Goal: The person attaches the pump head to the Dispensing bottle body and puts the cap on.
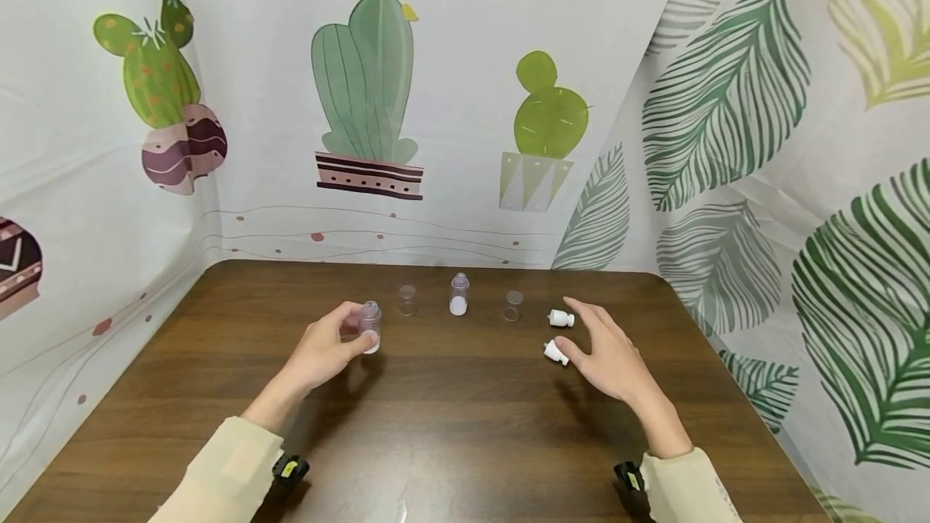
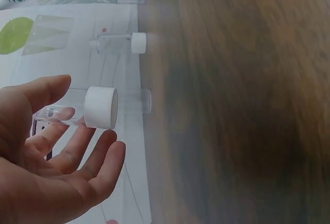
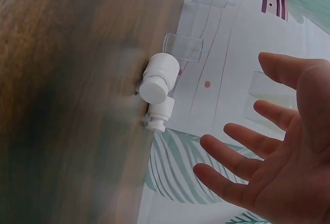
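Observation:
My left hand (image 1: 327,352) holds a small clear bottle (image 1: 370,318) upright between thumb and fingers, raised off the table. The bottle's white bottom (image 2: 101,108) shows plainly in the left wrist view. On the right, my other hand (image 1: 609,352) hovers with its fingers spread and relaxed, gripping nothing. Two white pump heads (image 1: 561,319) lie on their sides by its fingertips; the nearer pump head (image 1: 555,353) is close to the thumb. Whether the thumb touches it, I cannot tell.
A second clear bottle with a white bottom (image 1: 458,297) stands at the back middle of the brown table (image 1: 465,426). Clear caps stand on either side of it, a left cap (image 1: 408,301) and a right cap (image 1: 513,307). Behind hangs a printed cloth (image 1: 465,103).

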The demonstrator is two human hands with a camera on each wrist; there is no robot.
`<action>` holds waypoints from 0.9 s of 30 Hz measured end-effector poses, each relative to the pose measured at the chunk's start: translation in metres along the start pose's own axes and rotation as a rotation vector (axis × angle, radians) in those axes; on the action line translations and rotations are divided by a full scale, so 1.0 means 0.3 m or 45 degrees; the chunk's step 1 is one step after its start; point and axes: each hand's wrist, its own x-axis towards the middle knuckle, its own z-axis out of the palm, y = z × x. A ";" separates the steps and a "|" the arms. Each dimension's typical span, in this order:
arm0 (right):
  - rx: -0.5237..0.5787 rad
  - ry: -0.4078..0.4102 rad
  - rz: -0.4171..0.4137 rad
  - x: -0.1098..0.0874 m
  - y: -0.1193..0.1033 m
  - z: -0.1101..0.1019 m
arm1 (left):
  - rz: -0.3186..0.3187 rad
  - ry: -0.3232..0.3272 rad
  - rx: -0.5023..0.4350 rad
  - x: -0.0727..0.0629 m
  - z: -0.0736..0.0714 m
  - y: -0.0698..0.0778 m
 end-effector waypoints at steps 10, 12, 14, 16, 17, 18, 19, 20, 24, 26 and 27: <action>0.001 0.002 -0.007 0.004 -0.001 -0.005 | 0.042 0.013 -0.088 -0.014 0.040 0.057; 0.003 -0.001 -0.006 0.004 -0.001 -0.002 | 0.048 0.008 -0.110 -0.014 0.053 0.066; 0.007 -0.008 -0.004 0.006 -0.002 0.002 | 0.051 0.005 -0.122 -0.014 0.064 0.074; 0.010 -0.012 0.000 0.008 -0.003 0.006 | 0.058 0.012 -0.132 -0.014 0.077 0.082; 0.012 -0.012 0.002 0.008 -0.002 0.008 | 0.062 0.014 -0.131 -0.013 0.083 0.085; 0.014 -0.014 0.002 0.009 -0.002 0.010 | 0.068 0.018 -0.129 -0.013 0.089 0.089; 0.014 -0.017 0.001 0.009 -0.002 0.011 | 0.074 0.023 -0.127 -0.013 0.095 0.092; 0.013 -0.018 0.001 0.009 -0.002 0.013 | 0.079 0.030 -0.126 -0.013 0.100 0.095; 0.019 -0.025 0.000 0.011 -0.002 0.017 | 0.102 0.045 -0.111 -0.015 0.123 0.107; 0.024 -0.024 -0.002 0.012 -0.002 0.020 | 0.115 0.048 -0.098 -0.015 0.135 0.111; 0.026 -0.023 -0.004 0.013 -0.003 0.023 | 0.122 0.050 -0.092 -0.014 0.141 0.113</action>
